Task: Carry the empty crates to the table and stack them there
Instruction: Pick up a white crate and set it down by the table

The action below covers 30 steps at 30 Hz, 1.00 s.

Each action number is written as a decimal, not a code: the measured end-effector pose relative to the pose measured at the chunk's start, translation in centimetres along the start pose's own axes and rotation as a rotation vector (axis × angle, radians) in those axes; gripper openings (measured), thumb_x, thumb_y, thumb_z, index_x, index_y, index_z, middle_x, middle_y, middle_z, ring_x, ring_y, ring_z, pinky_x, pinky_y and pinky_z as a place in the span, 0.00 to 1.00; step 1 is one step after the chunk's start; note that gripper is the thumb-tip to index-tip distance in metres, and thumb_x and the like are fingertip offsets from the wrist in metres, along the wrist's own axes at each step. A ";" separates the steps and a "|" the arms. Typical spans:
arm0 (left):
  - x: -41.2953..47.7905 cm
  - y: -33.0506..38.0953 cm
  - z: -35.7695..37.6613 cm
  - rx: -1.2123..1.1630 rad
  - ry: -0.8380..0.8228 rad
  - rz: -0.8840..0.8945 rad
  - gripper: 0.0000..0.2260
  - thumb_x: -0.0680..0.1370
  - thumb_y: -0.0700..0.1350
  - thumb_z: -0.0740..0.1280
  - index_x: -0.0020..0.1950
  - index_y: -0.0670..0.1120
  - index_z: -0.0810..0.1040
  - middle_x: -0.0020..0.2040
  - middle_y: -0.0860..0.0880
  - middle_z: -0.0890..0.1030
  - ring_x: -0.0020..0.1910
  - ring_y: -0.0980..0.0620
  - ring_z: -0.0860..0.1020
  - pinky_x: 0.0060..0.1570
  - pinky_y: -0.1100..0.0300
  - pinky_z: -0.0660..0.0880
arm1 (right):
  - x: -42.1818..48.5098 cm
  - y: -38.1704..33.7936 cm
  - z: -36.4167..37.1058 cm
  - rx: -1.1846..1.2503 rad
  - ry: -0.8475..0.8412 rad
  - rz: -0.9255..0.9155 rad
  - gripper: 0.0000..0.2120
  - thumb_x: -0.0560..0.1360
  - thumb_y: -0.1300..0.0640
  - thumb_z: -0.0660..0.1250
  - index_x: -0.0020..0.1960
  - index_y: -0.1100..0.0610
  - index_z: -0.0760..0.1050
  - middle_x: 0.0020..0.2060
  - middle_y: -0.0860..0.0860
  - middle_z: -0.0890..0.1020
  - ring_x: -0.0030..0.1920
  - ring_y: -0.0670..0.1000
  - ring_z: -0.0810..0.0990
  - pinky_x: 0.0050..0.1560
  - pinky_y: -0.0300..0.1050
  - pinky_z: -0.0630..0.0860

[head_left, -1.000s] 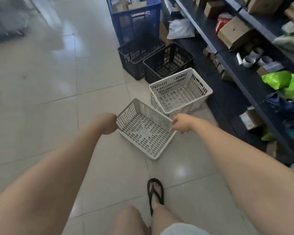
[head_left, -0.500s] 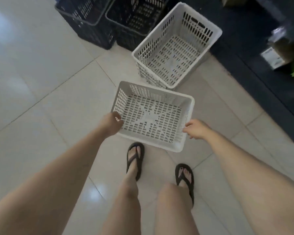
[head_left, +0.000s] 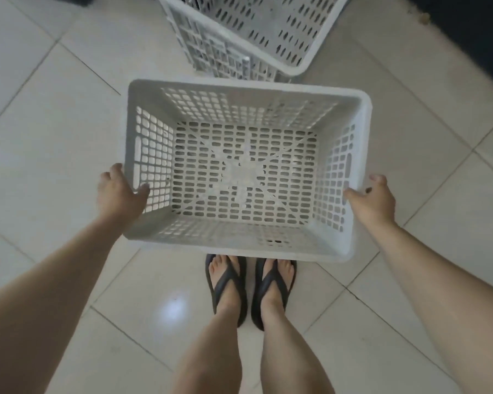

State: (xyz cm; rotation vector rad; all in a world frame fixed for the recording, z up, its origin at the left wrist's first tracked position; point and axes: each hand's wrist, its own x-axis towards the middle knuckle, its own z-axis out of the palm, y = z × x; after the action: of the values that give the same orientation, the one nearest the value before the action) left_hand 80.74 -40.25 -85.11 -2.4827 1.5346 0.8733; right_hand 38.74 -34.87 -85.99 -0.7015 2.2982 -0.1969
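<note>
An empty white perforated crate (head_left: 353, 223) hangs level above the tiled floor, held between both hands. My left hand (head_left: 120, 194) grips its left end, thumb hooked over the rim. My right hand (head_left: 373, 201) grips the right end the same way. A second white crate (head_left: 225, 49) stands on the floor just beyond it, cut off by the top edge of the view. No table is in sight.
My two feet in black flip-flops (head_left: 251, 288) stand directly under the held crate's near edge. Pale glossy floor tiles (head_left: 54, 137) spread to the left and right. A dark shelf base (head_left: 473, 32) runs along the top right corner.
The crate has risen off the floor and come closer to me, held in both hands. My view has tilted straight down, so the dark crates and shelves have dropped out of sight.
</note>
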 end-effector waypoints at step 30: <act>-23.1 19.9 -31.9 -0.527 -0.399 0.176 0.07 0.73 0.33 0.65 0.36 0.41 0.72 0.32 0.43 0.72 0.19 0.57 0.72 0.25 0.66 0.71 | -28.7 3.5 -38.9 0.750 0.180 0.190 0.09 0.68 0.71 0.67 0.40 0.57 0.76 0.23 0.49 0.74 0.20 0.46 0.66 0.23 0.39 0.65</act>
State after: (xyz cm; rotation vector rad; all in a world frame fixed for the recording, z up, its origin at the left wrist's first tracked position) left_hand 69.58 -43.35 -42.54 -2.2705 1.5398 1.8804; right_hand 28.06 -18.75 -41.53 -0.0808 2.1927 -0.9968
